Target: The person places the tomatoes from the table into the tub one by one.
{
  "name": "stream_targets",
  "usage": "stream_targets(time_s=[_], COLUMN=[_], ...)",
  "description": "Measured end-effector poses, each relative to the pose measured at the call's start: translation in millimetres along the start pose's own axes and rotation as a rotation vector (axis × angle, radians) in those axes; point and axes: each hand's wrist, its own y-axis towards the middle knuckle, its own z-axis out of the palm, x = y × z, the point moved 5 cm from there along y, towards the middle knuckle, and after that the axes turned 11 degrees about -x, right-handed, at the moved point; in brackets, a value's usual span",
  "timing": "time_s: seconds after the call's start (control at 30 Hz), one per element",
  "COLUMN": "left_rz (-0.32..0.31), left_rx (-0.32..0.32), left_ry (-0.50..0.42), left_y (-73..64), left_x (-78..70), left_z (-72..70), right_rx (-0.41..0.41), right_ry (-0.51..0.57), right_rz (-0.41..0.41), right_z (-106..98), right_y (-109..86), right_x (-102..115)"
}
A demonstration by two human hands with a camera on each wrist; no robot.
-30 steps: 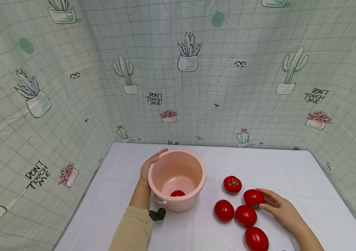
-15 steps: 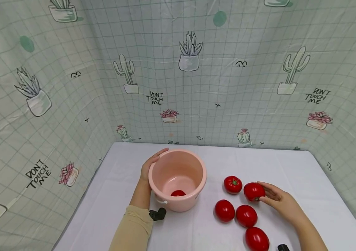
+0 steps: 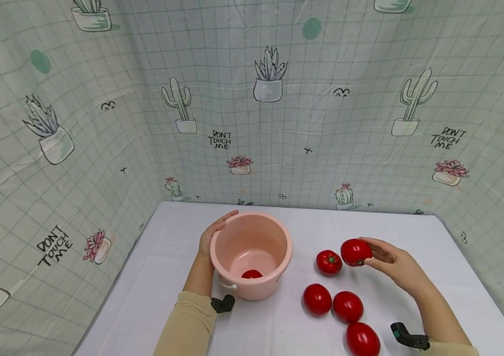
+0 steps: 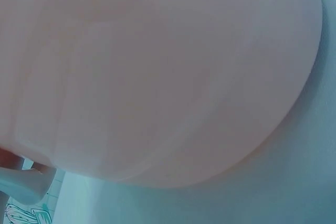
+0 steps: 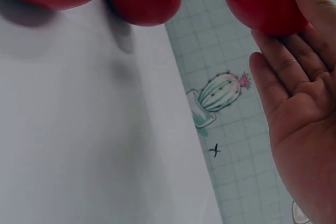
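While the left hand [image 3: 209,238] lays fairly straight fingers against the pink bucket [image 3: 252,291], the right hand [image 3: 396,269] pinches a stemmed tomato [image 3: 356,251] to its right. One tomato [image 3: 252,274] is inside the bucket; four loose tomatoes [image 3: 316,299] seemingly remain, right of it on the desk [image 3: 292,336].

In the head view, the grid-patterned cloth [image 3: 278,121] carries the words "DON'T TOUCH ME" three times, in black capitals stacked on three lines. The left slogan [image 3: 54,244] slants upward at the lower left of the frame; the middle slogan [image 3: 220,140] runs nearly level, left of centre; the right slogan [image 3: 449,138] stands toward the right edge. Small x marks [image 3: 308,150] dot the cloth, and the right wrist view shows a black x [image 5: 214,150] below and right of centre.
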Motion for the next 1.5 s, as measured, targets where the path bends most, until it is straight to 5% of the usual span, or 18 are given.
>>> stream_targets(time_s=[0.37,0.67,1.17,1.5], left_rz=[-0.011,-0.006,0.003,-0.021], left_rx=[-0.005,-0.016,-0.036,-0.049], left_ry=[-0.021,0.005,-0.001,-0.021], left_y=[-0.3,2.9,5.9,4.6], left_x=[1.2,2.9,3.2,5.8], left_z=[0.6,-4.0,-6.0,-5.8], right_rx=[0.051,0.181,0.498,0.607], right_ry=[0.023,0.143,0.218,0.167], right_rz=[-0.109,-0.168,-0.233,-0.224], right_z=[2.7,15.7,72.0,112.3], right_y=[30.3,64.9,115.7,128.8], right_x=[33.4,64.8,154.8,198.9])
